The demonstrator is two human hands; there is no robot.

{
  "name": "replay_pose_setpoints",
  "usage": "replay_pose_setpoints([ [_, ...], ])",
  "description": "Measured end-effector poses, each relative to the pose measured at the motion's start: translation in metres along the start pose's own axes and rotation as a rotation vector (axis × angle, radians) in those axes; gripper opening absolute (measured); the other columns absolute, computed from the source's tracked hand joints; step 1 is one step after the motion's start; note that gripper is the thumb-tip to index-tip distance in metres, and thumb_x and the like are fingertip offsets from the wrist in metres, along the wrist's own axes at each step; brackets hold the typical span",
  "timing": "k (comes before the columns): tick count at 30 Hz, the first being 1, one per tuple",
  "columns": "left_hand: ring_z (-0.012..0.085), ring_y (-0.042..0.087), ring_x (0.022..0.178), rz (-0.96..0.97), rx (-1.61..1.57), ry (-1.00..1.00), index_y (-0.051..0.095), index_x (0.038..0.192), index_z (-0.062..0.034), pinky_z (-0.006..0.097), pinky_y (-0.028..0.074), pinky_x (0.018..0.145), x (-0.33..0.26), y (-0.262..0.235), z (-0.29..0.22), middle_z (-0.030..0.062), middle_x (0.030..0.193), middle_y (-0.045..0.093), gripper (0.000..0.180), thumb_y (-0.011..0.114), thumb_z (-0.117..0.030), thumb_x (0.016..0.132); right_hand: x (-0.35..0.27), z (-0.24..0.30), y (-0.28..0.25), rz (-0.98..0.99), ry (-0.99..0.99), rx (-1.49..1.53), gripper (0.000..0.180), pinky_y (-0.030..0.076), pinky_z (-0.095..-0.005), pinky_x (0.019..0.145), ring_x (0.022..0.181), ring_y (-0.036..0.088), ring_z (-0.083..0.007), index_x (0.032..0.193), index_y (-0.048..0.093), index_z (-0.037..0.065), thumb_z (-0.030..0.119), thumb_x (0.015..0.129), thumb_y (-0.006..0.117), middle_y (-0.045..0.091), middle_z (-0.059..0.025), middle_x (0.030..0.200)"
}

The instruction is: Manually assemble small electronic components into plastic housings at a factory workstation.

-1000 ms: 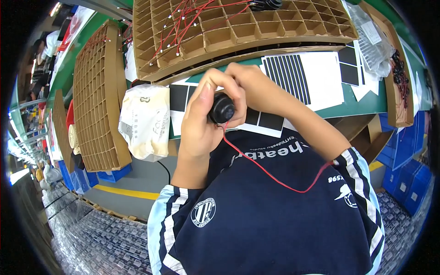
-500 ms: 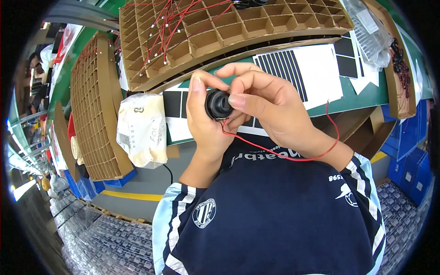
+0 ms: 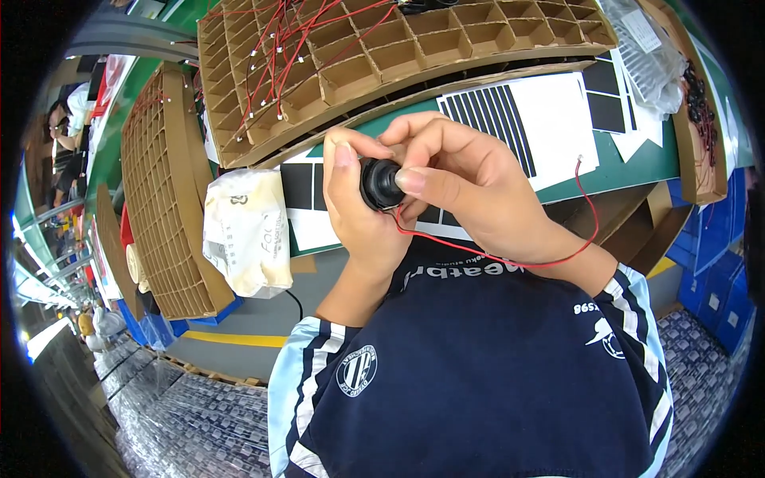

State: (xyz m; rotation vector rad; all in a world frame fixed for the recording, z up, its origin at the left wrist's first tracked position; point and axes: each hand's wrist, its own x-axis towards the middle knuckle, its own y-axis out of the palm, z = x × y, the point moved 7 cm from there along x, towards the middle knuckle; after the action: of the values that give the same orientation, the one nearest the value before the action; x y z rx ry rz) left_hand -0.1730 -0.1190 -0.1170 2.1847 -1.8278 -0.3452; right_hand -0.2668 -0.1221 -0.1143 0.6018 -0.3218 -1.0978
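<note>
A small round black part sits between both hands, just above my chest. My left hand cups it from the left, thumb up along its side. My right hand grips it from the right, thumb pressed on its front face. A thin red wire runs from the part, loops under my right wrist and rises to a small white end over the green table.
A cardboard grid tray with red wires in its cells lies at the back. A second grid tray stands at the left. A crumpled white bag lies beside black-and-white sheets. Blue crates are at right.
Both hands have lifted slightly with the black part. My right hand turned so its thumb now presses the part's front, and the red wire's free end swung up to the right.
</note>
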Motion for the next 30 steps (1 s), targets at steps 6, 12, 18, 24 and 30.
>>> replay_pose_setpoints([
  [6, 0.0085, 0.033, 0.04, 0.032, -0.151, 0.023, 0.037, 0.075, -0.004, 0.02, 0.027, 0.036, -0.001, 0.0, -0.001, 0.0049, 0.053, 0.041, 0.031, 0.027, -0.031, 0.089, 0.003, 0.003, 0.001, 0.052, -0.011, -0.092, 0.022, 0.042, -0.0207, 0.066, 0.077, 0.049, -0.0085, 0.088, 0.045, 0.005, 0.012, 0.076, 0.062, 0.047, -0.0043, 0.089],
  [12, 0.0121, 0.039, 0.04, 0.136, -0.172, 0.013, 0.039, 0.076, 0.0, 0.022, 0.031, 0.038, 0.004, 0.007, -0.009, 0.0106, 0.052, 0.045, 0.033, 0.029, -0.029, 0.089, -0.003, -0.014, -0.007, 0.018, -0.053, -0.147, 0.04, 0.038, -0.0226, 0.073, 0.084, 0.045, -0.0106, 0.114, 0.032, 0.005, 0.016, 0.083, 0.054, 0.041, -0.0056, 0.095],
  [18, 0.0077, 0.04, 0.042, 0.075, 0.18, 0.058, 0.047, 0.084, -0.0018, 0.018, 0.027, 0.037, 0.02, 0.011, -0.018, 0.0035, 0.052, 0.043, 0.029, 0.034, -0.026, 0.091, -0.029, 0.015, -0.009, 0.153, -0.236, -0.333, 0.048, 0.036, -0.0223, 0.069, 0.076, 0.042, -0.0113, 0.123, 0.035, 0.004, 0.008, 0.079, 0.054, 0.045, -0.005, 0.089],
  [24, 0.0039, 0.044, 0.051, 0.336, 0.417, 0.024, 0.043, 0.105, -0.0032, 0.018, 0.037, 0.046, 0.03, 0.041, -0.027, 0.0008, 0.066, 0.051, 0.022, 0.047, -0.015, 0.086, -0.051, 0.076, -0.059, -0.237, -0.322, -0.432, 0.025, 0.041, -0.0221, 0.065, 0.069, 0.049, -0.0108, 0.091, 0.056, -0.006, 0.013, 0.088, 0.039, 0.052, -0.0071, 0.077],
  [30, 0.0223, 0.053, 0.067, 0.101, 1.265, 0.658, 0.052, 0.101, -0.0045, 0.031, 0.042, 0.064, 0.119, 0.034, -0.121, 0.0132, 0.077, 0.055, 0.021, 0.048, -0.013, 0.083, -0.14, 0.184, -0.189, -0.945, -0.72, -0.651, 0.026, 0.035, -0.0179, 0.057, 0.065, 0.049, -0.0062, 0.091, 0.057, -0.004, 0.017, 0.087, 0.044, 0.057, -0.0041, 0.074],
])
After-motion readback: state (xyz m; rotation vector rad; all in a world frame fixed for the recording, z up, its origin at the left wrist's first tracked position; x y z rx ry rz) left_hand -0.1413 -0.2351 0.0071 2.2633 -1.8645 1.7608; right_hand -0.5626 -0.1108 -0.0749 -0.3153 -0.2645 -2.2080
